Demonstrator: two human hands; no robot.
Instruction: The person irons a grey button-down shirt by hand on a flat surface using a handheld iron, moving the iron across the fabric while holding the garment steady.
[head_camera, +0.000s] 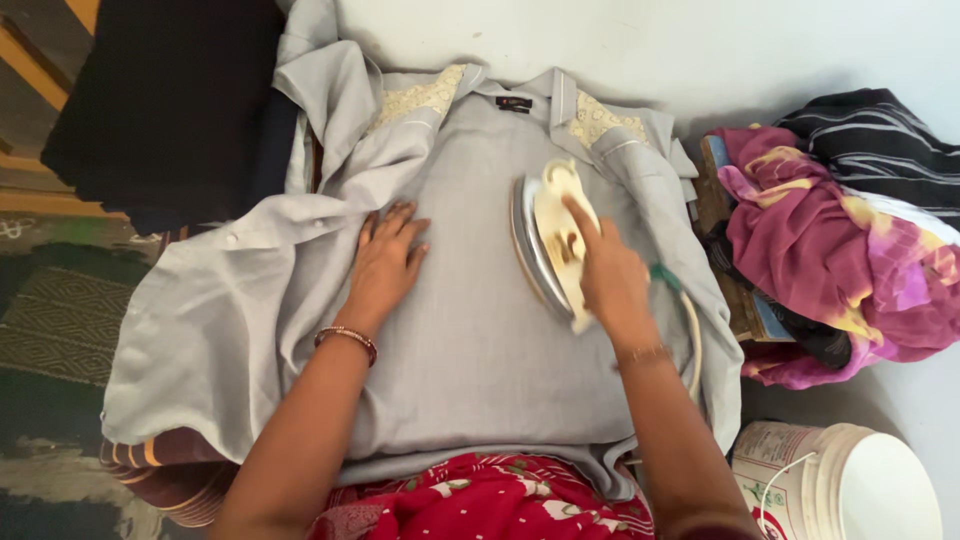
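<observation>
Nearest me, at my right, stands a white plastic bucket (850, 490) (its lid is on, so I cannot see inside). My left hand (385, 262) lies flat, fingers spread, pressing the grey embroidered-collar shirt (470, 340). My right hand (612, 275) grips the cream-coloured electric iron (550, 240) on the shirt's middle. Farther right, a pink-and-yellow crumpled cloth (830, 250) lies heaped.

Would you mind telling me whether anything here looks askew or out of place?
The iron is tipped on its edge, soleplate facing sideways, not flat on the grey shirt, with the right hand on it. The left hand lies flat on the shirt. Nothing looks spilled or damaged.
</observation>
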